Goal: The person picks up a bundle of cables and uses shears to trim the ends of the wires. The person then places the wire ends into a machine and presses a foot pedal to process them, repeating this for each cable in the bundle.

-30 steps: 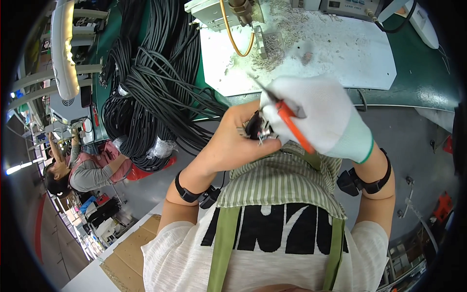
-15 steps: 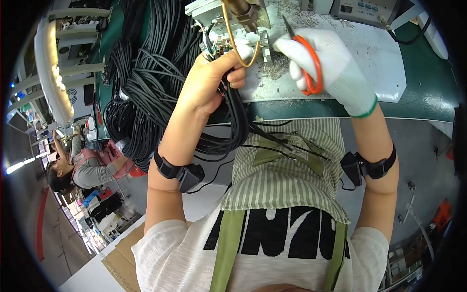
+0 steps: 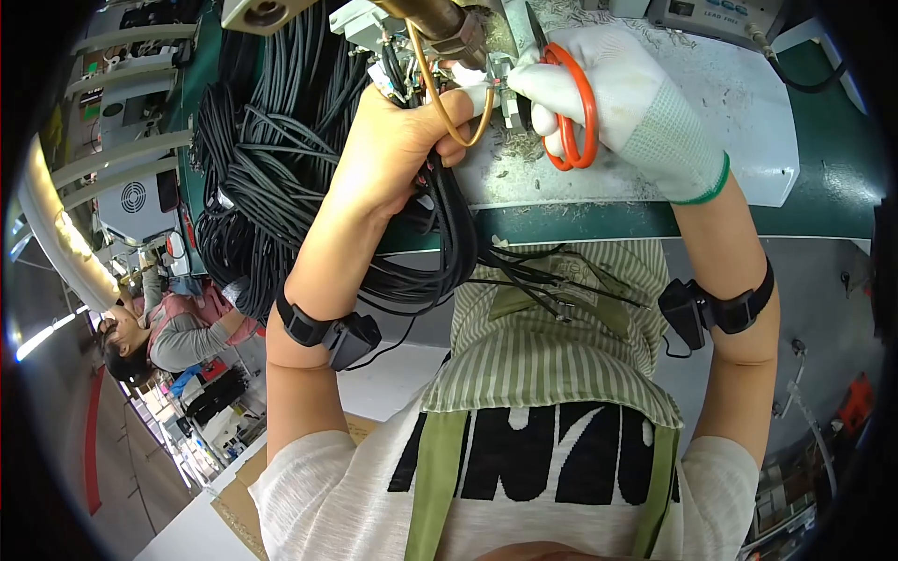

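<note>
My bare left hand (image 3: 393,145) is closed round a bundle of black cables (image 3: 454,220) that hangs over the table edge. White covers its thumb tip, which reaches a small metal block (image 3: 511,114) below a machine's metal shaft (image 3: 438,26). Stripped or fitted cable ends stick out above the fist, too small to make out. My right hand (image 3: 636,98), in a white glove, keeps scissors with orange-red handles (image 3: 587,103) hooked in its fingers, blades pointing away. Its thumb and forefinger pinch at the block, close to my left thumb; what lies between them is hidden.
A curved tan tube (image 3: 423,75) loops in front of the shaft. Many coiled black cables (image 3: 281,159) pile up at the left. Small clippings litter the white board (image 3: 730,140) on the green table (image 3: 832,182). A grey control box (image 3: 716,14) stands far right. Another person (image 3: 182,332) works at left.
My right hand has moved left with the scissors, its fingertips now at the metal block beside my left thumb. The view has shifted slightly; my left hand still grips the cables.
</note>
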`<state>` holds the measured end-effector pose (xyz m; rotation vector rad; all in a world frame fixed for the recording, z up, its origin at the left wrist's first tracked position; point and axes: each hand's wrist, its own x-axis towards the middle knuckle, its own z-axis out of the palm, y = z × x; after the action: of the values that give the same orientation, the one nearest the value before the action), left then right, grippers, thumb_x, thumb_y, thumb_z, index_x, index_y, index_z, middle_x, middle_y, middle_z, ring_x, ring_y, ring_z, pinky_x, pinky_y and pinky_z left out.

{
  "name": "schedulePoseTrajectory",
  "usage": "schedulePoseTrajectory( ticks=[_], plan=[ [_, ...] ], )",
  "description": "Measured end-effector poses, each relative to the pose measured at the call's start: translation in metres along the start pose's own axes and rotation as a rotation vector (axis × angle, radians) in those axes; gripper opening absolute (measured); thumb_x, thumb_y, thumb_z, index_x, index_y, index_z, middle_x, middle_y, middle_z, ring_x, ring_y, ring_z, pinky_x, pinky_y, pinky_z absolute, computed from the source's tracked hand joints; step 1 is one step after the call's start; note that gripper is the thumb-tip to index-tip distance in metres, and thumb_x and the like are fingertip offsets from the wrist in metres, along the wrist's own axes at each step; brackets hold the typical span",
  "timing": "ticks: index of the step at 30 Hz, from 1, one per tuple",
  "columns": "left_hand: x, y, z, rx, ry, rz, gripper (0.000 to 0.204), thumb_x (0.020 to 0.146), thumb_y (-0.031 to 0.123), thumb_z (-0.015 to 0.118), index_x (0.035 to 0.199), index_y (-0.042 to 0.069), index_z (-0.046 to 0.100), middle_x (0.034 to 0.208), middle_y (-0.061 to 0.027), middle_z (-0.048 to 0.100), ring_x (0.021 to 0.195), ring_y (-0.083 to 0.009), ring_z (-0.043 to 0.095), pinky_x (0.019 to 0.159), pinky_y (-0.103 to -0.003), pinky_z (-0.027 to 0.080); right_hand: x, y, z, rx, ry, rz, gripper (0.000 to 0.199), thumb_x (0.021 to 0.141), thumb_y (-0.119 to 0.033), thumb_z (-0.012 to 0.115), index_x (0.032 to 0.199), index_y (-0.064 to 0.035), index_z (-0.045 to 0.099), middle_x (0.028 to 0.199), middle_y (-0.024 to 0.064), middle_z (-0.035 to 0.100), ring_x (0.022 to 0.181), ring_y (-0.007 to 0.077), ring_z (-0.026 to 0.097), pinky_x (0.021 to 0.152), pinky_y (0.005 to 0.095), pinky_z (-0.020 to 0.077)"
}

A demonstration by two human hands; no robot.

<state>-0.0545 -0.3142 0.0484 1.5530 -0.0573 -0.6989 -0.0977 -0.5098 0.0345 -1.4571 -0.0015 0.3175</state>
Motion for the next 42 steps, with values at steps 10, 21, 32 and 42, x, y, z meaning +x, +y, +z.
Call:
schedulePoseTrajectory(
  ticks=[10, 21, 32, 42],
  plan=[
    [0.013, 0.004, -0.01, 0.276, -0.077, 0.138, 0.017, 0.078, 0.013, 0.072, 0.08, 0.001, 0.06, 0.06, -0.0012, 0.054, 0.048, -0.0083, 0.047, 0.044, -0.022, 0.037, 0.006, 0.012, -0.003, 0.029, 0.01, -0.069, 0.03, 0.086, -0.023, 0.062, 0.067, -0.0006, 0.057, 0.056, 0.0046, 0.055, 0.047, 0.0101, 0.052, 0.045, 0.024, 0.0417],
    [0.012, 0.009, -0.011, 0.15, -0.113, 0.081, 0.015, 0.079, 0.012, 0.069, 0.083, 0.001, 0.06, 0.06, -0.0012, 0.052, 0.047, -0.008, 0.045, 0.043, -0.022, 0.035, 0.013, 0.006, -0.002, 0.024, 0.001, -0.011, 0.033, 0.086, -0.024, 0.06, 0.062, -0.0013, 0.055, 0.055, 0.0043, 0.054, 0.048, 0.0102, 0.052, 0.045, 0.0245, 0.0422],
    [0.007, 0.01, -0.007, 0.122, -0.092, 0.029, 0.012, 0.08, 0.008, 0.064, 0.087, 0.0, 0.059, 0.061, -0.0015, 0.051, 0.047, -0.0081, 0.043, 0.043, -0.022, 0.035, 0.011, 0.01, 0.0, 0.021, -0.009, -0.08, 0.031, 0.086, -0.021, 0.061, 0.064, -0.0007, 0.056, 0.056, 0.0047, 0.054, 0.047, 0.0108, 0.052, 0.044, 0.0251, 0.0424],
    [0.013, 0.008, -0.018, 0.092, -0.121, 0.004, 0.012, 0.083, 0.012, 0.063, 0.082, 0.0, 0.059, 0.058, -0.0011, 0.048, 0.047, -0.0075, 0.042, 0.042, -0.023, 0.033, 0.014, 0.0, 0.002, 0.054, 0.003, -0.005, 0.031, 0.086, -0.024, 0.062, 0.067, -0.0006, 0.056, 0.056, 0.0044, 0.054, 0.047, 0.0102, 0.052, 0.045, 0.0246, 0.0433]
  ],
)
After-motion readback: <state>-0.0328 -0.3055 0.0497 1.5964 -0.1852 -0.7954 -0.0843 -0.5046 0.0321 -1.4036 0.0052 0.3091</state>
